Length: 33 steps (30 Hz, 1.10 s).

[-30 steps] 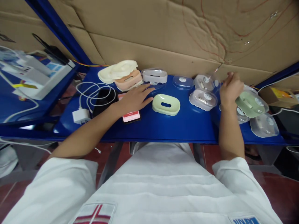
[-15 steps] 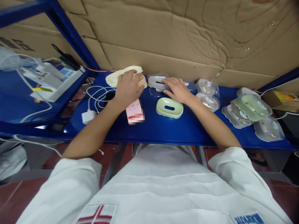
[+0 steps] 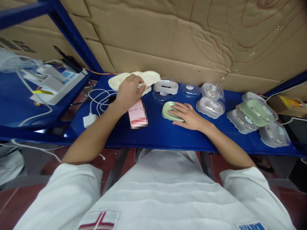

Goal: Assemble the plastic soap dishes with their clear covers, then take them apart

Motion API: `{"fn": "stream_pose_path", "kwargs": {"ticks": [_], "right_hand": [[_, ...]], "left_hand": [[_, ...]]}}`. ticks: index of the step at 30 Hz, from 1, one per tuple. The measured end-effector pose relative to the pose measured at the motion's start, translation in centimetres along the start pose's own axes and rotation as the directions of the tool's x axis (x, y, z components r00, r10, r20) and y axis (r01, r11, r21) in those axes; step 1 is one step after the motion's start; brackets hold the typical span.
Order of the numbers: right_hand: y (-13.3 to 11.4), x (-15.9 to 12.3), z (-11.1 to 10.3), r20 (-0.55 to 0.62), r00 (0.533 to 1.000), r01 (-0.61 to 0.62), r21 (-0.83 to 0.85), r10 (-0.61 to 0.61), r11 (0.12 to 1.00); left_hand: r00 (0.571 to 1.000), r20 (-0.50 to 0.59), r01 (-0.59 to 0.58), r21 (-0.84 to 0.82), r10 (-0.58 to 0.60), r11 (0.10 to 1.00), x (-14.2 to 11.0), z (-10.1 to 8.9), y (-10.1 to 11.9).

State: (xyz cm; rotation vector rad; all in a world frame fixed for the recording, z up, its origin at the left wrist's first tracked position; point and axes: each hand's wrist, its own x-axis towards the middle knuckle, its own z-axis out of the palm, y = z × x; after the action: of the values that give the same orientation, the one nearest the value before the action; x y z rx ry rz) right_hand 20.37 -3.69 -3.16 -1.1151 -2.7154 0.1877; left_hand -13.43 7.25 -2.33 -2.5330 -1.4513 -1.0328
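My left hand (image 3: 129,92) is closed around a peach soap-dish piece, mostly hidden under the fingers, beside two cream oval trays (image 3: 148,78) at the back of the blue shelf (image 3: 168,135). My right hand (image 3: 185,115) lies flat with fingers spread on a pale green soap dish (image 3: 167,111). A phone (image 3: 137,118) with a timer on its screen lies between my hands. Behind the green dish stands a grey-white soap dish (image 3: 166,87).
Several clear plastic packs with soap-dish parts lie to the right, one holding a green dish (image 3: 256,111). A white charger and cable (image 3: 94,102) lie left of the phone. A white box (image 3: 54,81) sits on the left shelf. Cardboard (image 3: 179,41) lines the back.
My right hand came back from the grey-white dish and settled on the green dish. My left hand stayed at the peach piece, and the cream trays now show beside it.
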Motion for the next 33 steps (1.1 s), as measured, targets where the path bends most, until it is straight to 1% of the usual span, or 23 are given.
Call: {"fn": "stream_pose_path", "kwargs": {"ticks": [1,2,3,4,5,6,7,8,9,10,11,12,14,15,16,18,20,22,25,28,33], "right_hand": [[0.6,-0.4,0.0,-0.032,0.999,-0.039,0.023,0.039,0.999],[1.3,-0.6,-0.1,-0.089,0.992,-0.089,0.057,0.094,0.994],[2.0,-0.7,-0.3,-0.166,0.972,-0.15,0.099,0.165,0.984],[2.6,-0.7,-0.6,-0.253,0.935,-0.215,0.151,0.248,0.965],[3.0,-0.6,-0.9,-0.337,0.88,-0.276,0.21,0.335,0.938],[3.3,-0.5,-1.2,-0.405,0.817,-0.322,0.271,0.412,0.907],[3.4,-0.4,-1.3,-0.449,0.76,-0.35,0.326,0.47,0.878],[3.2,-0.4,-1.4,-0.469,0.726,-0.357,0.367,0.503,0.859],[2.9,-0.3,-1.3,-0.471,0.72,-0.346,0.392,0.509,0.852],[2.5,-0.2,-1.1,-0.463,0.737,-0.322,0.399,0.492,0.859],[1.9,-0.1,-0.9,-0.447,0.771,-0.29,0.387,0.453,0.875],[1.3,0.0,-0.5,-0.423,0.814,-0.254,0.358,0.399,0.898],[0.0,0.2,0.3,-0.356,0.893,-0.183,0.272,0.275,0.945],[-0.5,0.3,0.7,-0.32,0.921,-0.155,0.227,0.224,0.962],[-1.0,0.4,1.1,-0.285,0.941,-0.131,0.187,0.181,0.974],[-1.6,0.6,1.7,-0.23,0.967,-0.078,0.13,0.106,0.988],[-1.7,0.8,2.1,-0.196,0.98,-0.01,0.101,0.029,0.995],[-1.5,1.0,2.4,-0.183,0.983,0.041,0.094,-0.023,0.995],[-0.8,1.1,2.4,-0.176,0.984,0.057,0.109,-0.037,0.992],[-0.4,1.0,2.2,-0.175,0.983,0.082,0.121,-0.06,0.989],[0.3,0.9,2.0,-0.192,0.976,0.13,0.146,-0.101,0.981]], "left_hand": [[0.999,0.013,-0.035,-0.038,0.036,0.999,0.0,-0.3,0.6],[0.997,0.026,-0.074,-0.081,0.076,0.994,-0.1,-0.6,1.3],[0.991,0.047,-0.115,-0.129,0.122,0.985,-0.2,-1.0,2.0],[0.982,0.078,-0.157,-0.184,0.174,0.97,-0.4,-1.3,2.6],[0.965,0.125,-0.196,-0.246,0.232,0.949,-0.5,-1.7,3.2],[0.938,0.185,-0.228,-0.313,0.294,0.922,-0.7,-1.9,3.7],[0.901,0.247,-0.249,-0.378,0.356,0.892,-0.9,-2.1,4.1],[0.859,0.304,-0.261,-0.433,0.412,0.863,-1.2,-2.1,4.5],[0.815,0.353,-0.267,-0.475,0.46,0.838,-1.5,-2.0,4.8],[0.774,0.392,-0.275,-0.5,0.497,0.822,-1.8,-1.7,5.1],[0.743,0.418,-0.287,-0.506,0.523,0.813,-2.2,-1.3,5.3],[0.725,0.434,-0.307,-0.492,0.535,0.815,-2.5,-0.9,5.6],[0.715,0.452,-0.375,-0.397,0.534,0.838,-3.2,-0.1,6.0],[0.719,0.452,-0.422,-0.319,0.528,0.849,-3.4,0.2,6.3],[0.725,0.447,-0.471,-0.232,0.523,0.851,-3.6,0.3,6.5],[0.732,0.426,-0.553,-0.086,0.532,0.829,-3.7,0.2,6.8],[0.735,0.394,-0.59,-0.029,0.552,0.807,-3.6,0.0,7.0],[0.737,0.376,-0.591,-0.045,0.562,0.805,-3.6,0.0,7.1],[0.731,0.394,-0.577,-0.08,0.557,0.813,-3.6,0.4,7.0],[0.73,0.404,-0.576,-0.069,0.551,0.814,-3.7,0.8,7.0],[0.719,0.404,-0.579,-0.102,0.566,0.809,-3.9,0.6,7.7]]}}
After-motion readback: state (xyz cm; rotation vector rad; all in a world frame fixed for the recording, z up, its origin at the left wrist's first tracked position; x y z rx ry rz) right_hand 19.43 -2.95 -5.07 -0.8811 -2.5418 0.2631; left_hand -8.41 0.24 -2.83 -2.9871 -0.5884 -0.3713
